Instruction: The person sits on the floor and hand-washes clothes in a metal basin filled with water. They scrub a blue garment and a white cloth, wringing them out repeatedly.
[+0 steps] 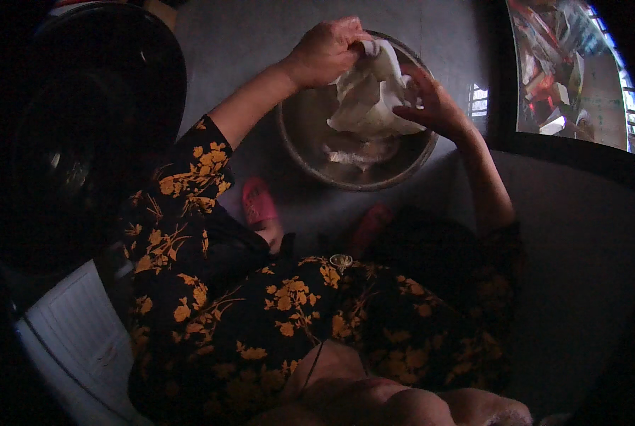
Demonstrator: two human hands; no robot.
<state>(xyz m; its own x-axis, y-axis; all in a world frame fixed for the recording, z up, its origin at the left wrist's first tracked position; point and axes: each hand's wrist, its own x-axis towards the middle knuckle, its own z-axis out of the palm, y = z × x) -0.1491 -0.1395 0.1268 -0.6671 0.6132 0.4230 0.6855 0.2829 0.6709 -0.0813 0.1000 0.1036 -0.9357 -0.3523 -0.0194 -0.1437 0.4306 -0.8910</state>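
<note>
My left hand [325, 53] is at the far side of a round metal basin [344, 182], its fingers closed on the upper end of a wet-looking white cloth [364, 104]. The cloth hangs crumpled over the basin. At its right edge, my right hand [437, 104] has thumb and fingers spread around a fold of the same cloth; part of those fingers is hidden behind it. Lower in the basin lies a pale, shiny patch [362, 153], perhaps water or more cloth; the dim light does not settle which.
A large dark round tub [104, 106] stands at the left. My feet, in pink slippers [259, 202], rest on the grey floor [232, 42] close to the basin. A white ridged panel [83, 330] is at lower left. Mixed bright items [551, 80] appear at upper right.
</note>
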